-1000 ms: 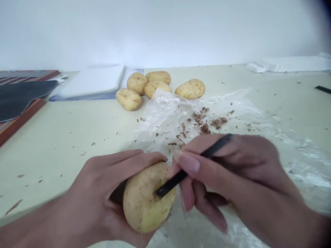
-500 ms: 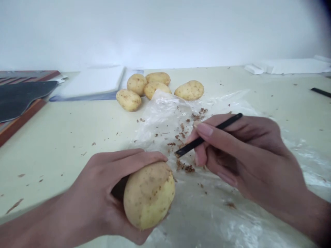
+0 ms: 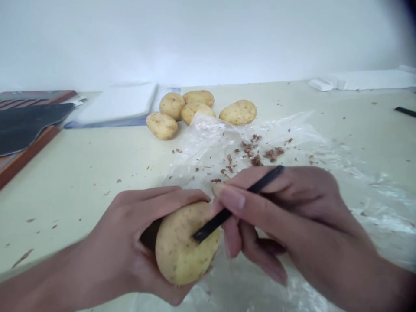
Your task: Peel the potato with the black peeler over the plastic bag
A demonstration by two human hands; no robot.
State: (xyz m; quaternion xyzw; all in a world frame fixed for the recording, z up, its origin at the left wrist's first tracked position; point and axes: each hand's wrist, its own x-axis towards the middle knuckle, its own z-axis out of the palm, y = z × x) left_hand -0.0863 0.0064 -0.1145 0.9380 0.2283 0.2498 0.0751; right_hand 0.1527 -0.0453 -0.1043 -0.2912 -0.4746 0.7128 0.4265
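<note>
My left hand (image 3: 123, 242) is wrapped round a potato (image 3: 178, 255), with fingers over its top and thumb beneath. Part of the potato's skin is gone on the lower right, where pale yellow flesh shows. Between the thumb and fingers of my right hand (image 3: 279, 216) is a slim black flat stick (image 3: 224, 214), held like a pen. Its lower tip meets the potato's face near the border of skin and bare flesh. Under both hands lies a clear plastic sheet (image 3: 182, 160), strewn with brown peel scraps (image 3: 274, 154).
Several potatoes (image 3: 162, 126) lie beyond the sheet. White paper (image 3: 117, 102) on a blue-edged folder is at the back left, near a red-brown frame with a dark mat (image 3: 29, 125). White packaging (image 3: 367, 81) and another black stick (image 3: 404, 112) are at the right.
My right hand has moved left and down, bringing the black stick from above the plastic sheet onto the potato. My left hand keeps its hold on the potato, nearly unmoved.
</note>
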